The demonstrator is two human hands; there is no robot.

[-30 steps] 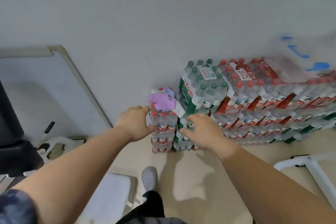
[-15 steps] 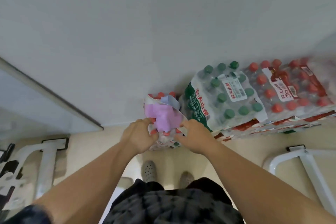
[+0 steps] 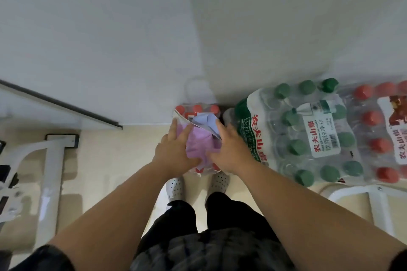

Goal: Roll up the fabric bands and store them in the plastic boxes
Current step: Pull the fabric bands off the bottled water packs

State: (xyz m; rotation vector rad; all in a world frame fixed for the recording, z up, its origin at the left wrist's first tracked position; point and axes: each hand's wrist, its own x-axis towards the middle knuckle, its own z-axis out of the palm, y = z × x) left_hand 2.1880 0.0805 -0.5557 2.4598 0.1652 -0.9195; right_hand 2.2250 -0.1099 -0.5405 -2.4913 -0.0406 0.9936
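Both arms reached down; left hand and right hand pressed straight fingers against either side of the purple fabric, grip unclenched.

Dim, even indoor light; soft focus throughout; wide-angle bending at edges.
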